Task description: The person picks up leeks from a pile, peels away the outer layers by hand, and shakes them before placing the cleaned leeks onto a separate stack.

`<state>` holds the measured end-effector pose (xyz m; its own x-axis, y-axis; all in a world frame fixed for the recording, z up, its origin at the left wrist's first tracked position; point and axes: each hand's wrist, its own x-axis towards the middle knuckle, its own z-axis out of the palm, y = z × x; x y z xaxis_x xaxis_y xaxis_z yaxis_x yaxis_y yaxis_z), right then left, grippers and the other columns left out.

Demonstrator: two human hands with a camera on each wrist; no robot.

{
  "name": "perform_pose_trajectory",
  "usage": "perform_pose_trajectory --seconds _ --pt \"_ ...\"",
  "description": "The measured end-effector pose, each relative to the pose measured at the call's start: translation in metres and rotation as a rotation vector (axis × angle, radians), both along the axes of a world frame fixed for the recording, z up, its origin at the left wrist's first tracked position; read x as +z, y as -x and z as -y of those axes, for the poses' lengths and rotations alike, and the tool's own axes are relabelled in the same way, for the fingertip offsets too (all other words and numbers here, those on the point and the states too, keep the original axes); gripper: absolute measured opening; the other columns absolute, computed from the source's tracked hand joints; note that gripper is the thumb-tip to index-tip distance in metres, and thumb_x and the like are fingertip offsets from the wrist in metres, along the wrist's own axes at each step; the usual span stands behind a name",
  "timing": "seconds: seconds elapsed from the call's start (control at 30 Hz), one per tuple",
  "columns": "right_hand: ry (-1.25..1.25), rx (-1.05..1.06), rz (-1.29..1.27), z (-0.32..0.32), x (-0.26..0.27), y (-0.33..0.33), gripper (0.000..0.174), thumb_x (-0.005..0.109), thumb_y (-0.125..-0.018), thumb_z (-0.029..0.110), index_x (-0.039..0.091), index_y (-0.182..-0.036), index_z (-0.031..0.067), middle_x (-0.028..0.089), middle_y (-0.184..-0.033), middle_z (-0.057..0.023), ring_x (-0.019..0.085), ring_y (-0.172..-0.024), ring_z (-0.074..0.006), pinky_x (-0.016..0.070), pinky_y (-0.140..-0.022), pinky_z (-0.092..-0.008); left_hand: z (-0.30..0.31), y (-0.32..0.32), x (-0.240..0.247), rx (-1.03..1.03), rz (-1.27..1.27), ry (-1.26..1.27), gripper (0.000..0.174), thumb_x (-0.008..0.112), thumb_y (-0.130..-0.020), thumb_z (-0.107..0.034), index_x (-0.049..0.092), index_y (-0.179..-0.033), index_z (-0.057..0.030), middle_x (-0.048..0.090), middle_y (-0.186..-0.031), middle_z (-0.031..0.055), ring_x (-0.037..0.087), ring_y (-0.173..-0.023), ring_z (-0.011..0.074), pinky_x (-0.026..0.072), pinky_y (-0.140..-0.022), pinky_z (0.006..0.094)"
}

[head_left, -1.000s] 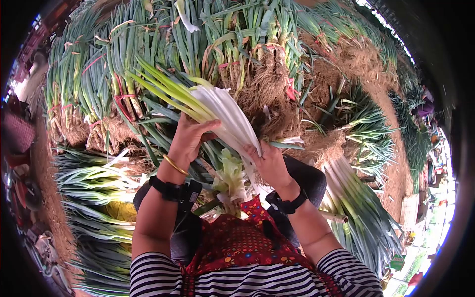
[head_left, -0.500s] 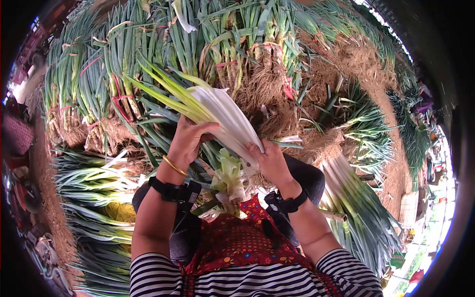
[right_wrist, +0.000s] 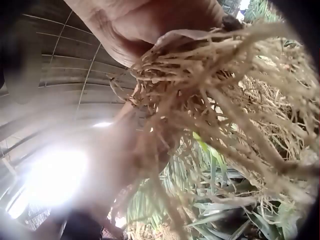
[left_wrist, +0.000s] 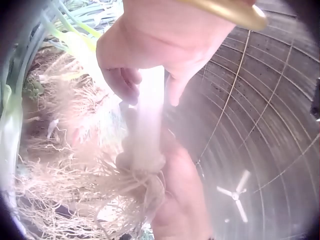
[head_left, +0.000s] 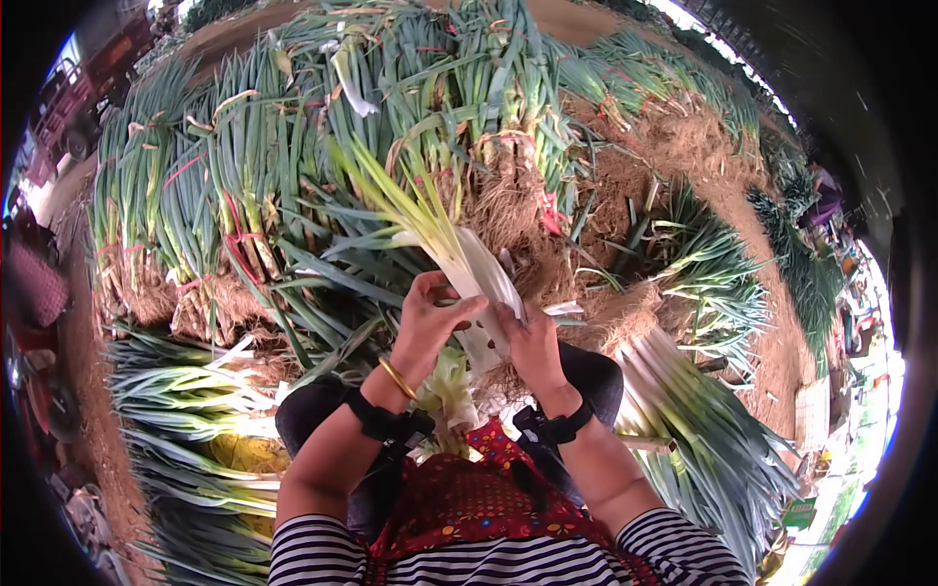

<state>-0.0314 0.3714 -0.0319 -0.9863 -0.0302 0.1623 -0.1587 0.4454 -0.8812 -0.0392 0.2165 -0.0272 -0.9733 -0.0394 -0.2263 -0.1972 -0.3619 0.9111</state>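
Observation:
In the head view a leek [head_left: 445, 244] slants up and away from the body, its yellow-green leaves outermost. My left hand [head_left: 428, 322] holds the white shaft, fingers on one side and thumb on the other in the left wrist view. Close beside it, my right hand [head_left: 535, 352] grips the lower end near the root base. A loose white outer layer [head_left: 493, 273] stands off the shaft above the right hand. Shaggy pale roots [right_wrist: 200, 85] hang below the right hand in the right wrist view and hide part of its fingers.
Upright tied leek bundles [head_left: 244, 166] line the far side. Loose leeks [head_left: 186, 391] are stacked at left, and a trimmed pile [head_left: 684, 410] lies at right. A pale leafy piece [head_left: 451, 376] sits by the red apron [head_left: 469, 498]. Bare soil [head_left: 752, 244] shows at right.
My left hand has slid down the shaft toward my right hand. The leek has swung more upright, its leaves shifting right, and its loose white layer looks narrower. The head view has shifted slightly.

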Motion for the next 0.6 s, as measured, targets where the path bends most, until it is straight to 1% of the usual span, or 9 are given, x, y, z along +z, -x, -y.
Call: perform_pose_trajectory --seconds 0.07,0.1,0.2,0.23,0.33,0.37,0.43,0.5,0.6 --pt "0.082 -0.046 0.030 -0.004 -0.003 -0.002 0.025 0.056 -0.088 0.020 0.055 -0.082 -0.0046 0.056 -0.064 -0.0194 0.050 -0.054 -0.0271 0.0413 -0.054 -0.0358 -0.011 0.000 0.000 0.000 -0.028 -0.007 0.053 0.076 -0.069 -0.010 0.044 -0.110 0.0012 0.053 -0.087 0.0026 0.057 -0.078 0.0123 0.0509 -0.065 0.0255" --pt "0.083 -0.057 0.018 -0.007 -0.002 -0.004 0.025 0.056 -0.088 0.020 0.055 -0.082 -0.0046 0.056 -0.064 -0.0194 0.050 -0.054 -0.0271 0.0413 -0.054 -0.0358 -0.016 0.000 0.001 0.008 -0.048 -0.017 0.053 0.076 -0.069 -0.009 0.044 -0.110 0.0012 0.053 -0.086 0.0029 0.057 -0.078 0.0124 0.0507 -0.064 0.0256" --pt "0.190 -0.098 0.021 -0.015 0.008 -0.010 0.025 0.057 -0.088 0.020 0.056 -0.083 -0.0044 0.054 -0.062 -0.0125 0.046 -0.054 -0.0146 0.0401 -0.052 -0.0322 -0.029 -0.006 0.009 -0.015 -0.115 -0.039 0.051 0.075 -0.070 -0.006 0.044 -0.110 0.0017 0.055 -0.087 0.0039 0.057 -0.078 0.0126 0.0495 -0.067 0.0256" --pt "0.192 -0.112 0.003 -0.018 0.013 -0.012 0.025 0.057 -0.088 0.020 0.056 -0.083 -0.0044 0.054 -0.062 -0.0125 0.046 -0.054 -0.0146 0.0401 -0.052 -0.0322 -0.032 -0.006 0.013 -0.034 -0.136 -0.051 0.051 0.074 -0.070 -0.005 0.044 -0.110 0.0019 0.055 -0.087 0.0042 0.057 -0.077 0.0126 0.0491 -0.068 0.0256" --pt "0.348 -0.084 0.009 -0.021 0.044 -0.019 0.024 0.054 -0.090 0.020 0.058 -0.093 -0.0030 0.058 -0.069 -0.0055 0.052 -0.060 -0.0074 0.0459 -0.053 -0.0244 -0.039 -0.012 0.033 -0.078 -0.199 -0.078 0.050 0.072 -0.071 -0.002 0.043 -0.112 0.0009 0.055 -0.087 0.0039 0.057 -0.078 0.0125 0.0485 -0.070 0.0244" --pt "0.350 -0.103 -0.015 -0.025 0.049 -0.017 0.024 0.054 -0.090 0.020 0.058 -0.093 -0.0030 0.058 -0.069 -0.0055 0.052 -0.060 -0.0074 0.0459 -0.053 -0.0244 -0.041 -0.014 0.037 -0.082 -0.235 -0.091 0.051 0.071 -0.071 -0.001 0.043 -0.113 0.0005 0.054 -0.088 0.0040 0.057 -0.078 0.0127 0.0485 -0.070 0.0245" --pt "0.559 -0.044 0.025 -0.035 0.055 -0.015 0.026 0.052 -0.092 0.021 0.057 -0.099 -0.0037 0.060 -0.074 -0.0041 0.054 -0.064 -0.0067 0.0485 -0.054 -0.0230 -0.039 -0.022 0.043 -0.134 -0.237 -0.140 0.048 0.069 -0.072 0.000 0.045 -0.113 -0.0017 0.052 -0.090 0.0041 0.056 -0.080 0.0133 0.0484 -0.072 0.0254" --pt "0.734 -0.028 0.066 -0.041 0.077 -0.016 0.029 0.052 -0.091 0.021 0.055 -0.104 -0.0050 0.063 -0.083 -0.0078 0.060 -0.070 -0.0114 0.0486 -0.053 -0.0243 -0.033 -0.022 0.031 -0.183 -0.188 -0.023 0.044 0.068 -0.073 0.000 0.047 -0.111 -0.0023 0.053 -0.089 0.0036 0.056 -0.081 0.0137 0.0484 -0.072 0.0259" --pt "0.825 -0.018 0.113 -0.059 0.091 -0.008 0.028 0.052 -0.091 0.020 0.054 -0.105 -0.0042 0.064 -0.086 -0.0098 0.063 -0.072 -0.0156 0.0495 -0.052 -0.0259 -0.016 -0.027 0.008 -0.291 -0.106 0.023 0.040 0.066 -0.075 -0.003 0.048 -0.111 -0.0024 0.054 -0.086 0.0030 0.056 -0.079 0.0136 0.0467 -0.071 0.0257"
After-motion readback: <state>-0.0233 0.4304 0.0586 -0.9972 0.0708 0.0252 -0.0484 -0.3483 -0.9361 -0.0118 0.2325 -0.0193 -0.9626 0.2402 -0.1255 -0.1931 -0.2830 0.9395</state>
